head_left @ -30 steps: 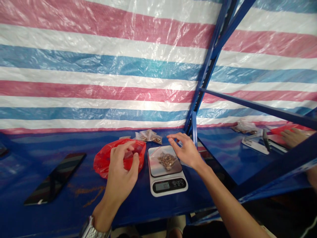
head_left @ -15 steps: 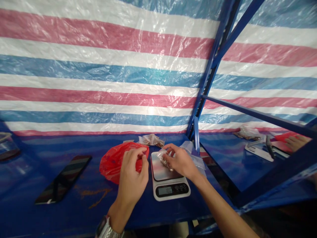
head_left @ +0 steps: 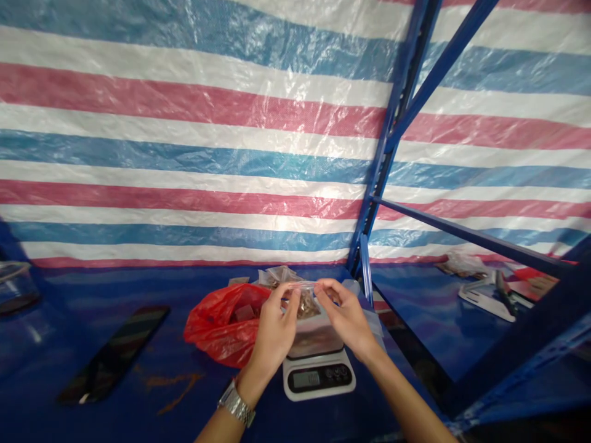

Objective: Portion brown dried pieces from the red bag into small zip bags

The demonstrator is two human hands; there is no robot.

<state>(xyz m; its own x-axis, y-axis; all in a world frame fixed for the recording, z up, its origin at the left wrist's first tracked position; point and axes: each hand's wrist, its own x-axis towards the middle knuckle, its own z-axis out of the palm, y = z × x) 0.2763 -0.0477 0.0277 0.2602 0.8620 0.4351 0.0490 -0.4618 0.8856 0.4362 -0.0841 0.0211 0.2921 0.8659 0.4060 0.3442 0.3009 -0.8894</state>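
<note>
My left hand (head_left: 274, 332) and my right hand (head_left: 344, 319) both pinch the top edge of a small transparent zip bag (head_left: 303, 303) holding brown pieces. The bag hangs just above a white digital kitchen scale (head_left: 318, 380), and my hands partly hide it. Its dark display faces me. Behind my left hand lies a red plastic bag (head_left: 221, 326) with dark contents. A second transparent bag of brown pieces (head_left: 281, 275) lies behind the held bag. A metal wristwatch (head_left: 236, 403) sits on my left wrist.
A black phone (head_left: 113, 355) lies flat on the blue bench (head_left: 152, 381) at left. A blue metal rack frame (head_left: 383, 154) rises right of the scale, before a striped tarp (head_left: 184, 160). Beyond it, a neighbouring surface (head_left: 415, 314) holds bags and white items.
The zip bag has risen off the scale's platform. My left hand has moved from the red bag to it, so both hands now pinch its top edge.
</note>
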